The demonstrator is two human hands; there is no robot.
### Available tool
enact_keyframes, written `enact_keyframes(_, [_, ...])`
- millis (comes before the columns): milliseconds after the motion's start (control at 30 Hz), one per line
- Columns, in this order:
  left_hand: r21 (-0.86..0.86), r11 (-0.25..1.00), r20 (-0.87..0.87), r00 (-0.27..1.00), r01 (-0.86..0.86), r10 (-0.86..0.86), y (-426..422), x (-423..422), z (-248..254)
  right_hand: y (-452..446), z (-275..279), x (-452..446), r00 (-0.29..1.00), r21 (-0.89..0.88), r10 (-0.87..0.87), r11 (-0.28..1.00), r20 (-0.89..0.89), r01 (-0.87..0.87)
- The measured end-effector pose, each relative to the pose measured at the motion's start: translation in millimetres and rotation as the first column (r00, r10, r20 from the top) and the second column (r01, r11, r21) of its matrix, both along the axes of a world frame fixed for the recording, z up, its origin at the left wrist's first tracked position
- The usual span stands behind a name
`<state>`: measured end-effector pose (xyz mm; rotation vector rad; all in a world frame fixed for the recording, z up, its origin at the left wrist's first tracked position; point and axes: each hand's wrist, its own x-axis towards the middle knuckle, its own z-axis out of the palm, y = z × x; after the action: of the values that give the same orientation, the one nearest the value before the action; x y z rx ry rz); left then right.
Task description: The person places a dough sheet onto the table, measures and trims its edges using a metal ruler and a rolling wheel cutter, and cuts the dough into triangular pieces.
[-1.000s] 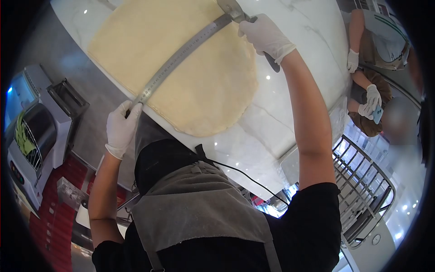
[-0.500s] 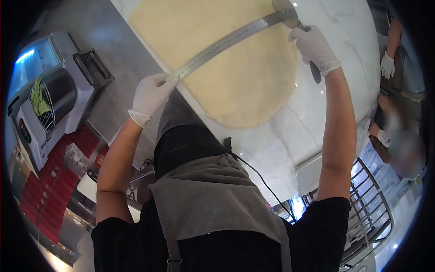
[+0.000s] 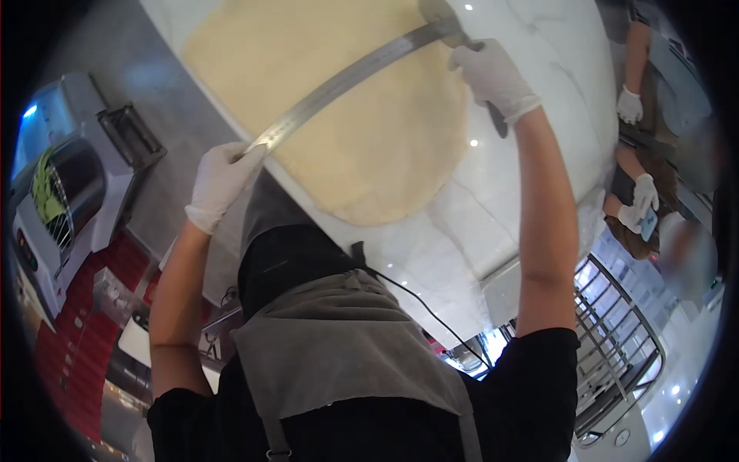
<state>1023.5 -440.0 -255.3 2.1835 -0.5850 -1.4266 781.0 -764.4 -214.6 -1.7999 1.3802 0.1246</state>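
"Where is everything?"

"A broad, pale yellow sheet of rolled dough lies flat on a white, grey-veined tabletop, and a long, thin steel ruler spans it, its near end at the table's edge (the bow in it may be just the lens)."

"And the grips?"

"The white-gloved left hand pinches the ruler's near end. The white-gloved right hand is wrapped round the dark handle of a round metal wheel tool, whose disc is by the ruler's far end. Whether those fingers also press the ruler, I can't tell."

"How far along is it?"

"The laying-out looks done: the sheet is spread and the ruler set across it. I can't make out a cut or scored line, so I'd judge the dough is in one piece and the wheel's work all left."

"Anything different from half a second ago?"

"Mostly the view: hands, ruler and dough all appear further left, while the wheel keeps to the ruler's far end. The ruler's markings, readable-looking then, are blurred now. At the right, a co-worker's pale blue phone has come into sight."
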Motion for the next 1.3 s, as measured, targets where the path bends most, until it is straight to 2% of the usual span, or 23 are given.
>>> enact_keyframes(67, [-0.014, 1.0, -0.005, 1.0, -0.007, 0.007, -1, -2, -1, 1, 3, 4, 0.999, 0.086, -0.041, 0.995, -0.026, 0.043])
enact_keyframes(167, [0.032, 0.997, -0.015, 0.997, -0.073, 0.074, 1, -2, -1, 2, 10, 9, 0.997, 0.102, -0.042, 0.994, -0.059, 0.048])
enact_keyframes(500, [0.018, 0.996, -0.023, 0.996, -0.082, 0.083, 3, -1, -4, 2, 16, 3, 0.995, 0.142, -0.017, 0.989, -0.103, 0.032])
enact_keyframes(800, [-0.011, 0.996, -0.052, 0.994, -0.094, 0.093, 6, -1, -10, 13, 21, -26, 0.988, 0.224, -0.054, 0.971, -0.144, 0.086])
enact_keyframes(1033, [-0.003, 0.997, -0.045, 0.996, -0.077, 0.077, 6, 0, -11, 28, 16, -44, 0.984, 0.148, -0.126, 0.978, -0.125, 0.144])
enact_keyframes(1133, [-0.012, 0.997, -0.05, 0.995, -0.083, 0.082, 6, 0, -16, 29, 17, -54, 0.979, 0.205, -0.145, 0.963, -0.142, 0.173])
enact_keyframes(1300, [-0.033, 0.998, -0.041, 0.998, -0.057, 0.055, 12, 3, -21, 36, 22, -62, 0.975, 0.201, -0.139, 0.964, -0.174, 0.173])
